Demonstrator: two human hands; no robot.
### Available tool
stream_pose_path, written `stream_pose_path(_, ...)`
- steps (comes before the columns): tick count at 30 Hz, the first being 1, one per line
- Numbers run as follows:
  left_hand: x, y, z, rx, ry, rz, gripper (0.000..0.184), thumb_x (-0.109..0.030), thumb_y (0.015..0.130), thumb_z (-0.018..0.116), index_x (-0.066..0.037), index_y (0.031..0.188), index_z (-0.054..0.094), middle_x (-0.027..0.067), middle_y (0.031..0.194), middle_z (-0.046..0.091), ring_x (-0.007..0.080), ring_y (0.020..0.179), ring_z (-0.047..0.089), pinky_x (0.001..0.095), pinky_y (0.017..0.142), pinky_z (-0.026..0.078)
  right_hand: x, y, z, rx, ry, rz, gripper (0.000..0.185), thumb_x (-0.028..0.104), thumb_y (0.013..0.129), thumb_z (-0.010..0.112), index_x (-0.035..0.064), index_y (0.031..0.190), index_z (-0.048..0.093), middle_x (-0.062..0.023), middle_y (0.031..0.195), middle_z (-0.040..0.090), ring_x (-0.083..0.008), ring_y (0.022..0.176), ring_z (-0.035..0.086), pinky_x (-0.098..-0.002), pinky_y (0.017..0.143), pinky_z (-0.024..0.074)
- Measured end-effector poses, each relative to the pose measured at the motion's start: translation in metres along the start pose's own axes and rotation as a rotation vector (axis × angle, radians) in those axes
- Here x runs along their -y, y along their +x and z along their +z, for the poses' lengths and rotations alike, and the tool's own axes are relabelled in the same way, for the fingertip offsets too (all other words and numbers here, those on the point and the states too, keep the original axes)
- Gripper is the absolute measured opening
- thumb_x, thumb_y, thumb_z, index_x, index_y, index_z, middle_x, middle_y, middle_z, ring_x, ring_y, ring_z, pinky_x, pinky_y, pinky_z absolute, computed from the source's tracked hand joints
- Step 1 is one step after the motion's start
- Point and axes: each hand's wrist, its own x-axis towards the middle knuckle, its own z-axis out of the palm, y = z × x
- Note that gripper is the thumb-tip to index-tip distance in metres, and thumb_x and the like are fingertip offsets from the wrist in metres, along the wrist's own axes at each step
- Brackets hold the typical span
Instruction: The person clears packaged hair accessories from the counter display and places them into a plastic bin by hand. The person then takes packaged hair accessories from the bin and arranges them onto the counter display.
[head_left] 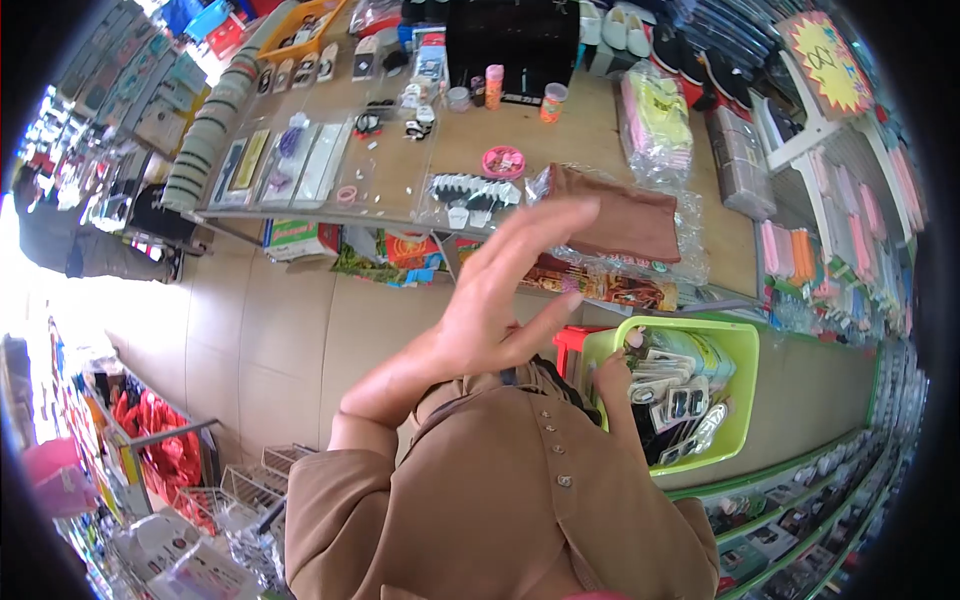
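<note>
My left hand [490, 300] is raised in front of my chest, thumb apart from the stretched fingers, holding nothing. It hovers just before the table edge, near a brown folded cloth [630, 215] on clear plastic. My right hand [612, 380] is low at the left side of a lime green basket [745, 400]. Its fingers are closed around something small and dark that I cannot make out. Inside the basket lie several packaged items [685, 402] and a pale plastic pack [705, 355]. A red handle [568, 345] sticks out on the basket's left.
The display table [400, 180] carries a pink round container [503, 161], orange-labelled jars [552, 102], a black box [512, 45] and bagged yellow cloth [655, 115]. Shelves [790, 530] line the lower right, wire racks [245, 490] the lower left. Another person's legs [110, 255] show at far left.
</note>
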Motion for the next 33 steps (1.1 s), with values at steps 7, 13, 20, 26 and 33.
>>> stream_pose_path(7,-0.083,0.023,-0.018,-0.572,0.205,0.543,0.087,-0.031,0.081,0.060,-0.023,0.140,-0.004,0.0221,0.143,-0.005,0.0437,0.130,0.009,0.0621,0.096,0.025,0.010,0.002,-0.027,0.091,-0.036,-0.099,0.057,0.015,0.076,0.050,-0.0182,0.119,0.034,-0.0264,0.097,0.057,-0.0332,0.081,0.062,-0.0373,0.071,0.0510)
stream_pose_path(13,-0.086,0.017,-0.013,-0.650,0.200,0.592,0.086,-0.033,0.081,0.059,-0.024,0.140,-0.003,0.0220,0.143,-0.004,0.0437,0.130,0.008,0.0622,0.097,0.024,0.004,0.003,-0.047,0.161,0.002,-0.111,0.052,0.021,0.073,0.060,-0.0147,0.108,0.047,-0.0246,0.092,0.059,-0.0334,0.083,0.061,-0.0381,0.073,0.0500)
stream_pose_path(20,-0.042,-0.002,-0.016,-0.714,0.319,0.317,0.073,-0.023,0.083,0.058,-0.016,0.138,0.012,0.0242,0.140,0.016,0.0413,0.127,0.021,0.0581,0.098,0.027,-0.001,0.023,-0.079,0.319,-0.148,-0.373,0.034,0.031,0.074,0.061,-0.0022,0.080,0.063,-0.0198,0.084,0.062,-0.0345,0.084,0.059,-0.0408,0.075,0.0477)
stream_pose_path(26,0.088,-0.077,-0.027,-0.622,0.495,-0.406,0.053,0.002,0.071,0.054,-0.002,0.122,0.041,0.0171,0.125,0.042,0.0283,0.115,0.043,0.0387,0.091,0.040,0.046,0.048,-0.107,0.227,-0.068,-0.554,0.037,0.034,0.074,0.060,0.0010,0.089,0.063,-0.0182,0.084,0.062,-0.0347,0.080,0.059,-0.0437,0.072,0.0464)
stream_pose_path(33,0.215,-0.138,-0.065,-0.617,0.328,-0.941,0.051,-0.001,0.075,0.054,-0.006,0.124,0.041,0.0134,0.122,0.047,0.0243,0.109,0.050,0.0346,0.085,0.045,0.183,0.079,-0.152,0.065,0.346,-0.779,0.037,0.020,0.075,0.061,0.0046,0.107,0.055,-0.0189,0.090,0.061,-0.0346,0.086,0.057,-0.0429,0.074,0.0458)
